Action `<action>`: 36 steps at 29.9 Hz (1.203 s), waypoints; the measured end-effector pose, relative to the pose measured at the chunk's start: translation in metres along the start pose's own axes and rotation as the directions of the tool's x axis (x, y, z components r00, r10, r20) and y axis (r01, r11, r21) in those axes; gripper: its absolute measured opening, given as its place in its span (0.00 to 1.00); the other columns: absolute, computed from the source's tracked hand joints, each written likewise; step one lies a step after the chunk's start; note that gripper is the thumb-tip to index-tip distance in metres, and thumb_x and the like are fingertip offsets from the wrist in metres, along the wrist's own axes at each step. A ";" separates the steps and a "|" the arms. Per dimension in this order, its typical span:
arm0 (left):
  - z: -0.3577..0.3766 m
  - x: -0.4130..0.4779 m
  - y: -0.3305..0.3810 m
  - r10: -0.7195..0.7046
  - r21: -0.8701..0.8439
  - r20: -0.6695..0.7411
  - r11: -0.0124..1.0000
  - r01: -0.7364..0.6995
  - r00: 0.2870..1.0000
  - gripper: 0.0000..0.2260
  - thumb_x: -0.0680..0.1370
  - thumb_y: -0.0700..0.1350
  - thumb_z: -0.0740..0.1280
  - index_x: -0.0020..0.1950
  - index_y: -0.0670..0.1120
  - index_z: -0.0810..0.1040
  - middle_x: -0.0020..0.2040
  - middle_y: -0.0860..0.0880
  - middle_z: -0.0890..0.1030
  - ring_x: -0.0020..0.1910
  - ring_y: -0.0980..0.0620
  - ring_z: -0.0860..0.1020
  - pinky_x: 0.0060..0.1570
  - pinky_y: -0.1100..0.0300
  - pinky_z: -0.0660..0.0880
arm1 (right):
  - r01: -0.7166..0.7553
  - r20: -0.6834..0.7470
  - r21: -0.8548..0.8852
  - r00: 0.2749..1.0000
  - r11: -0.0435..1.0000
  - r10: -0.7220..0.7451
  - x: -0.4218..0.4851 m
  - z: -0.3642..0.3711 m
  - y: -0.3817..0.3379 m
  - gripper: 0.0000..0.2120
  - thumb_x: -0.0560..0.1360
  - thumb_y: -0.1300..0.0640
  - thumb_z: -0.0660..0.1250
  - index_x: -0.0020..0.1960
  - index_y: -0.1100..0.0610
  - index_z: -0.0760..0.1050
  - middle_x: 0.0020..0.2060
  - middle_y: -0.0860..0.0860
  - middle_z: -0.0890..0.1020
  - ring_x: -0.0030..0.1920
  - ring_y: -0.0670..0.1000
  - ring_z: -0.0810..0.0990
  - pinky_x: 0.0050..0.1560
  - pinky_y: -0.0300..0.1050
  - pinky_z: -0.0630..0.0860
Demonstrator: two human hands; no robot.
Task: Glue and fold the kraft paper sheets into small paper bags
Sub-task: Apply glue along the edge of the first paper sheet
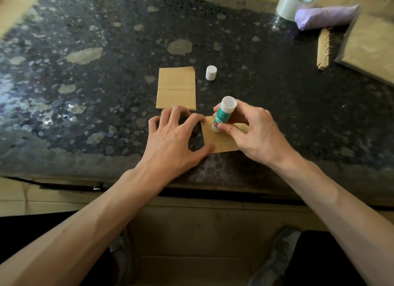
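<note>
The right hand (255, 134) is gripping the glue stick (223, 114), its lower end on the paper sheet (223, 143), while the left hand (172, 142), fingers spread straight, is pressing the sheet's left edge.

Left hand (174, 140): palm down, fingers spread and arched, index tip and thumb tip touching the left edge of the kraft sheet (223, 143). Right hand (255, 134), just beside it: thumb and curled fingers pinch a tilted glue stick (223, 115). Both forearms are bare, converging forward from the lower corners of the view.
</note>
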State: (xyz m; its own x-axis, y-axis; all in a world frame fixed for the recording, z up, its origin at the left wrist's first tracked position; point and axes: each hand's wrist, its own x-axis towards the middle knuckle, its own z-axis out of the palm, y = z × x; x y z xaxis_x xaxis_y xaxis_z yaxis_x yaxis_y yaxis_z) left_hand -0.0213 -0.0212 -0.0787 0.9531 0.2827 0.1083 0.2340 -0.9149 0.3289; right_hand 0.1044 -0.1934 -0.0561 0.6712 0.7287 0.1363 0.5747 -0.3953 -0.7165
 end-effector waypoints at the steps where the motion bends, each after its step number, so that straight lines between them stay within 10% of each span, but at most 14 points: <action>1: 0.000 0.000 0.000 -0.001 0.001 0.002 1.000 0.001 1.000 0.29 0.73 0.72 0.63 0.71 0.62 0.68 0.67 0.53 0.66 0.72 0.50 0.62 0.69 0.49 0.59 | -0.003 0.016 0.009 1.000 1.000 0.003 0.000 0.000 -0.001 0.15 0.79 0.55 0.74 0.65 0.50 0.79 0.57 0.39 0.84 0.61 0.39 0.81 0.63 0.36 0.77; 36: -0.003 -0.001 0.001 -0.003 -0.023 0.030 1.000 0.004 1.000 0.29 0.73 0.72 0.63 0.72 0.62 0.68 0.68 0.54 0.65 0.73 0.51 0.61 0.71 0.48 0.57 | -0.071 -0.164 -0.206 0.986 0.976 0.037 -0.023 -0.010 0.011 0.17 0.79 0.52 0.74 0.64 0.57 0.76 0.56 0.49 0.82 0.55 0.44 0.79 0.52 0.26 0.71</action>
State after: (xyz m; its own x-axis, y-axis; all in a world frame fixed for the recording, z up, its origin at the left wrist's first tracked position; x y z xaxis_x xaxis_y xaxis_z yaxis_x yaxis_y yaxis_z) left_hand -0.0223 -0.0216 -0.0751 0.9577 0.2768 0.0789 0.2334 -0.9071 0.3504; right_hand 0.1002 -0.2200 -0.0600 0.7598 0.6117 0.2204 0.6097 -0.5527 -0.5681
